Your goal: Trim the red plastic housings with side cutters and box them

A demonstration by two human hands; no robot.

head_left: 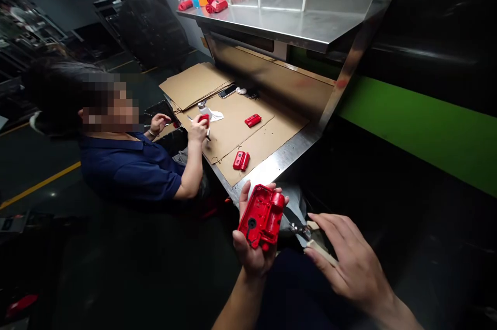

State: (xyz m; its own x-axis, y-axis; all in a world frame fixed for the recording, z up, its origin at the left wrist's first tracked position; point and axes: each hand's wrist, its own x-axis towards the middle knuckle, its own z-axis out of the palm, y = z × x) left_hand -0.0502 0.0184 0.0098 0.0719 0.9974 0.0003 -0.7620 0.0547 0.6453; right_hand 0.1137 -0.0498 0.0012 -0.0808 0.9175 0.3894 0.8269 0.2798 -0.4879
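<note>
My left hand [256, 260] holds a red plastic housing [261, 213] from below, its hollow inner side facing me. A round black piece [252, 223] sits inside it, and a cylindrical part runs along its right side. In my right hand [349, 252] is a pair of nippers [305, 231] with pale handles. The handles are spread, and the jaws point at the housing's right edge, a little apart from it. On the cardboard-covered table beyond my hands lie two more red housings, one near [241, 160] and one farther back [253, 120].
A co-worker [132, 159] in a dark blue shirt sits at the left, holding a red part [204, 119]. Cardboard sheets [198, 81], a phone [228, 91] and a small metal-topped bottle [202, 107] lie on the table. Above, a metal shelf [279, 22] carries red parts [217, 5].
</note>
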